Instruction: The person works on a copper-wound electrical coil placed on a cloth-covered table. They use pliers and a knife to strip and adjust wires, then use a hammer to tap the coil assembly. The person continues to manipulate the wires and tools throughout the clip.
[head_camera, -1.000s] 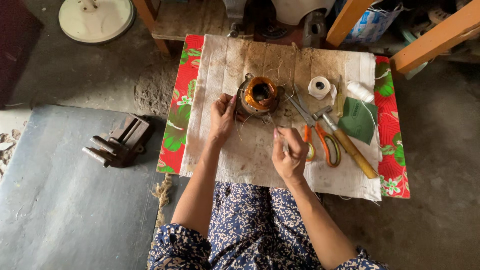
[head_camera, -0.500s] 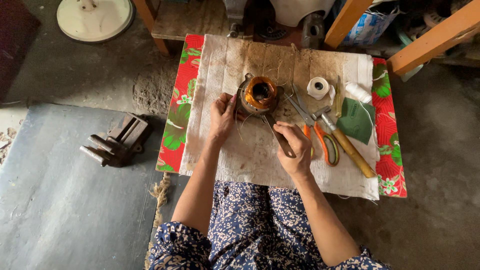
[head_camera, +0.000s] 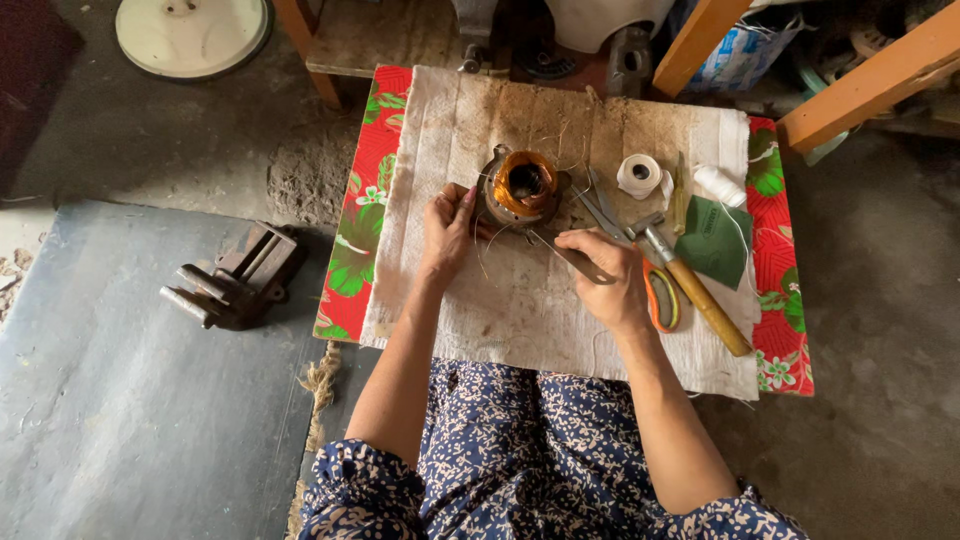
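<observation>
A round motor stator with orange copper windings (head_camera: 523, 188) sits on a stained white cloth (head_camera: 470, 120) over a low table. My left hand (head_camera: 448, 226) rests just left of the stator, its fingers pinching thin wire strands that come off it. My right hand (head_camera: 606, 278) holds a slim metal tool (head_camera: 562, 252) whose tip points at the stator's lower right rim.
To the right of the stator lie pliers (head_camera: 600, 207), orange-handled scissors (head_camera: 662, 297), a wooden-handled hammer (head_camera: 695, 288), two white tape rolls (head_camera: 640, 175), and a green sheet (head_camera: 717, 241). A metal vise (head_camera: 238, 277) sits on the floor at left. A red floral cloth (head_camera: 358, 240) edges the table.
My right hand moved up from the cloth's near part with the metal tool and brought its tip to the stator. My left hand stayed by the stator.
</observation>
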